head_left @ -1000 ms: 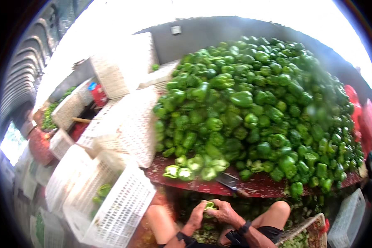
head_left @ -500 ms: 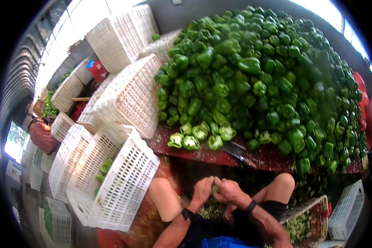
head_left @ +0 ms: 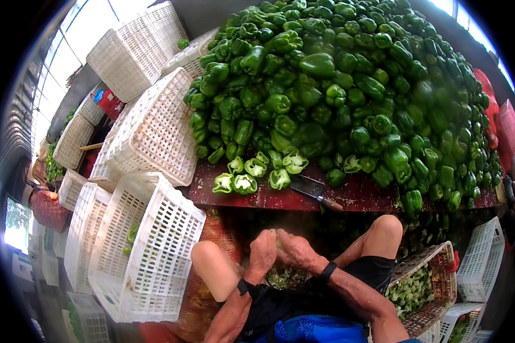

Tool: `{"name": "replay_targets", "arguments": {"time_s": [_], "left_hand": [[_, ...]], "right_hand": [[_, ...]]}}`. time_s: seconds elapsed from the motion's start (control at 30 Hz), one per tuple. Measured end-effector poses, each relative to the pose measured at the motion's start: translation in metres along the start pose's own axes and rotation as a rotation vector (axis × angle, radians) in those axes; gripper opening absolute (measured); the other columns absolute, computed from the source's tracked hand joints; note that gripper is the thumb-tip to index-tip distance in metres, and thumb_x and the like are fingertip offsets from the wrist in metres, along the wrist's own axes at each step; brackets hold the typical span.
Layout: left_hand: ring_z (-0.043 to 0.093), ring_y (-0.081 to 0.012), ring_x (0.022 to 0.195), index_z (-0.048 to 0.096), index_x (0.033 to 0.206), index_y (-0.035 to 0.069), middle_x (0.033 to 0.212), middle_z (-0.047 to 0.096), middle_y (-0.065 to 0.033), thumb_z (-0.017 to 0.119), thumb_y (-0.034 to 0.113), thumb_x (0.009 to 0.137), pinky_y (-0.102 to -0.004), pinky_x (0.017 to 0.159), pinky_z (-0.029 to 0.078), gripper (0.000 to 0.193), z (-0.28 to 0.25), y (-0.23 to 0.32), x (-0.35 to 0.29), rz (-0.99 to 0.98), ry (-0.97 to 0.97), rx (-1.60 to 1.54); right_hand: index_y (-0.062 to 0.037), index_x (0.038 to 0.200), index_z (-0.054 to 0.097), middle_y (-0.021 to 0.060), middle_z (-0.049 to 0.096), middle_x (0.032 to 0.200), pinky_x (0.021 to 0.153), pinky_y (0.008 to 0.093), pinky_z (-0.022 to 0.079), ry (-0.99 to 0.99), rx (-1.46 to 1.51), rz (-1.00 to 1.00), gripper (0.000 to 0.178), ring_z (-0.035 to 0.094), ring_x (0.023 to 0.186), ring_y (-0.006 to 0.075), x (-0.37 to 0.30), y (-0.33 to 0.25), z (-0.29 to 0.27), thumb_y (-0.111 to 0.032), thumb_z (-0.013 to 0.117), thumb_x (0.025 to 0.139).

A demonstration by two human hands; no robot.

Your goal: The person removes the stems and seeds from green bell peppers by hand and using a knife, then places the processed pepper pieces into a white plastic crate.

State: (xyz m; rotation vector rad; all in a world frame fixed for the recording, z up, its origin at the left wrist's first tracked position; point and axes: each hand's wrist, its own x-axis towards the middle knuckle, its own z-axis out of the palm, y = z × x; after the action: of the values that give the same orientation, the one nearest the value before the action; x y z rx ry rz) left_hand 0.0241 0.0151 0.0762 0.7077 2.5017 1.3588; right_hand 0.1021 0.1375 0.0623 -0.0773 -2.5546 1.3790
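My left hand and my right hand meet between my knees, below the front edge of a red table. Both are closed, fingertips together on a small pale green piece, mostly hidden by the fingers. On the table ahead lie several halved green peppers, cut sides showing pale insides. Right of them rests a broad-bladed knife with a wooden handle, touched by neither hand. Behind rises a large heap of whole green peppers.
A tilted white plastic crate with a few green pieces stands at my left. Stacked crates rise behind it. At my right, a brown-stained crate holds pale pepper scraps. A person in red is far left.
The view has shifted, so the table and heap sit further left and higher. My hands stay together, slightly raised, and the pale green piece between them shows less than before.
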Motion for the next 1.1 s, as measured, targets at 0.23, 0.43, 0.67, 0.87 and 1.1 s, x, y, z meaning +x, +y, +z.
{"name": "replay_targets", "arguments": {"time_s": [0.23,0.43,0.67,0.87,1.1], "left_hand": [[0.063,-0.0395,0.077,0.060,0.096,0.003,0.093,0.062,-0.0204,0.050,0.011,0.095,-0.0430,0.061,0.051,0.013,-0.005,-0.011,0.003,0.329,-0.091,0.184],[0.065,-0.0364,0.079,0.062,0.100,0.004,0.098,0.062,-0.0177,0.051,0.008,0.091,-0.0395,0.064,0.054,0.014,-0.007,-0.006,0.005,0.451,-0.060,0.121],[0.064,-0.0155,0.080,0.065,0.098,-0.001,0.090,0.068,-0.0090,0.045,0.021,0.103,-0.0287,0.074,0.051,0.030,-0.010,-0.019,0.004,-0.034,-0.101,-0.367],[0.061,-0.0110,0.081,0.065,0.104,-0.001,0.093,0.067,-0.0057,0.049,0.026,0.102,-0.0245,0.074,0.051,0.032,-0.017,-0.008,0.001,-0.200,-0.168,-0.711],[0.064,-0.0131,0.079,0.064,0.106,-0.001,0.091,0.067,-0.0065,0.051,0.035,0.102,-0.0278,0.073,0.054,0.038,-0.029,0.021,-0.012,-0.273,-0.234,-0.904]], "right_hand": [[-0.0015,0.103,0.046,0.0234,0.064,0.082,0.062,0.0503,0.050,-0.096,-0.212,-0.048,0.035,0.063,0.072,0.0430,0.002,0.016,0.010,-0.028,0.063,0.087],[-0.0028,0.095,0.050,0.0180,0.061,0.076,0.056,0.0465,0.049,0.116,-0.058,0.000,0.023,0.063,0.069,0.0374,-0.002,0.016,0.016,-0.021,0.062,0.086],[0.0010,0.111,0.058,0.0164,0.065,0.087,0.067,0.0360,0.052,0.020,0.413,0.276,0.027,0.064,0.075,0.0270,-0.006,-0.013,-0.015,-0.012,0.050,0.089],[0.0021,0.107,0.065,0.0095,0.065,0.092,0.067,0.0283,0.053,0.028,0.708,0.270,0.023,0.062,0.077,0.0142,-0.002,-0.027,-0.048,-0.008,0.052,0.090],[-0.0008,0.104,0.058,0.0071,0.060,0.079,0.050,0.0229,0.047,0.230,1.237,0.370,0.026,0.056,0.058,0.0114,-0.049,-0.030,-0.116,-0.022,0.045,0.095]]}}
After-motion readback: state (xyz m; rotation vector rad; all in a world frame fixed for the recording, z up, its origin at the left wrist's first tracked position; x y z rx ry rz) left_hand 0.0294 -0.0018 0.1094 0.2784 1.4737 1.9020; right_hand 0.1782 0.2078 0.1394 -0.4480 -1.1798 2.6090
